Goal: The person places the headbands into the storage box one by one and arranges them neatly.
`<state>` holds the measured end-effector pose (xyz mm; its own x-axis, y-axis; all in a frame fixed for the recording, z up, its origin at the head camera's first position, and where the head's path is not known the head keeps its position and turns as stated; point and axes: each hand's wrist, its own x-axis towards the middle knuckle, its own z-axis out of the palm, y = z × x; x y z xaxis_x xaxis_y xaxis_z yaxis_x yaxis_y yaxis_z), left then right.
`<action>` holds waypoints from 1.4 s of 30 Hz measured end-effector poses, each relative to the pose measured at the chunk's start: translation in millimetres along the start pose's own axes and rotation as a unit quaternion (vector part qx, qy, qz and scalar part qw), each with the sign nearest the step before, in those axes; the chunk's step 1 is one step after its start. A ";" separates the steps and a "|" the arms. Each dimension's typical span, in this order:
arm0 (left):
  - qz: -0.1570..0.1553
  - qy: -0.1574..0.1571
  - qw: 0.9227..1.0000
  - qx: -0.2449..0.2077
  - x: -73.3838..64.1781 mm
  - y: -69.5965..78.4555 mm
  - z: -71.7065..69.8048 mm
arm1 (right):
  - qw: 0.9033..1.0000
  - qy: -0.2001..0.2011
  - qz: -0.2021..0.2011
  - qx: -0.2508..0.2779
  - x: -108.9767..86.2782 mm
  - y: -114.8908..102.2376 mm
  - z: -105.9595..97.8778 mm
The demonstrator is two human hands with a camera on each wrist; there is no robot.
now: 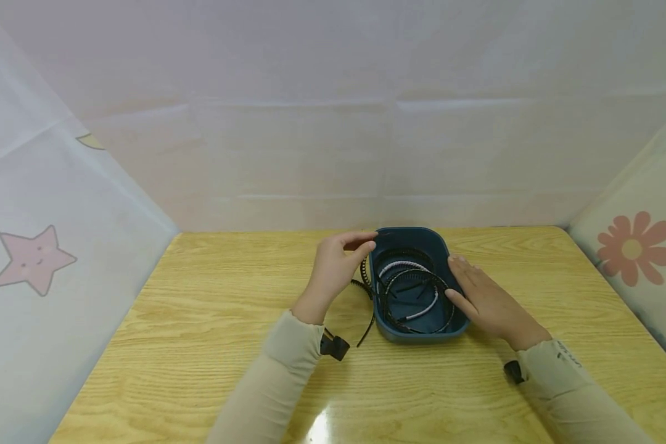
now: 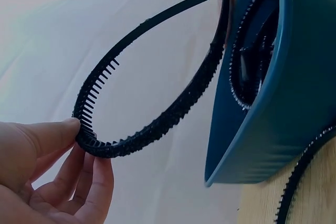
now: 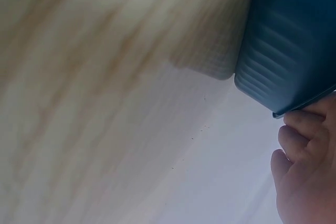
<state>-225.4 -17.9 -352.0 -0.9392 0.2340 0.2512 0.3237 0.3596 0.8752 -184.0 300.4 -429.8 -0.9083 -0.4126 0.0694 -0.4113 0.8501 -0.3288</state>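
Note:
My left hand (image 1: 335,265) is raised at the left rim of a dark blue plastic bin (image 1: 422,338). In the left wrist view, its thumb and fingers pinch the curved middle of a black headband (image 2: 152,132). That headband has comb teeth inside and a rough, beaded-looking outside; its two ends point toward the bin. My right hand (image 1: 485,302) rests against the bin's right rim with fingers extended, partly cut off in the right wrist view. Inside the bin lie several headbands, black ones and a pale lilac-white one (image 1: 422,311), overlapping one another.
Another black toothed headband (image 1: 370,320) lies on the wooden table (image 1: 211,320), just left of the bin. Behind the table hangs a pale cloth backdrop (image 1: 311,154). Side cloths carry a pink star (image 1: 33,259) and a pink flower (image 1: 633,246).

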 end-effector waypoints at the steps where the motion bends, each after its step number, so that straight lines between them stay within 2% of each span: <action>1: 0.006 -0.003 1.000 0.005 2.1 0.3 2.9 | 1.000 0.001 -0.001 0.000 -0.1 0.4 0.2; 7: 0.032 -0.015 0.998 0.044 11.5 -1.5 18.5 | 1.000 0.007 -0.007 -0.001 0.1 0.6 1.9; 16: 0.026 -0.039 0.993 0.112 20.6 -1.6 36.7 | 1.000 0.001 -0.004 -0.001 -1.0 1.6 1.6; 21: 0.031 -0.041 0.990 0.128 24.9 -4.3 42.4 | 1.000 0.002 -0.004 0.001 -1.4 1.7 2.8; 27: 0.040 -0.047 0.991 0.120 32.5 -12.1 49.8 | 1.000 0.011 -0.004 -0.002 -2.3 1.6 2.2; 35: 0.028 -0.078 0.987 0.136 30.9 -24.0 50.6 | 1.000 0.003 0.000 0.002 -0.9 2.6 3.8; 42: 0.034 -0.066 0.991 0.110 22.4 -32.4 39.1 | 1.000 0.009 -0.006 0.004 -1.2 3.0 3.5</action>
<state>-252.4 11.0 -391.0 -0.8961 0.3748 0.2378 0.4162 0.5237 0.7433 -183.8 302.3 -434.2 -0.9043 -0.4173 0.0898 -0.4220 0.8424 -0.3352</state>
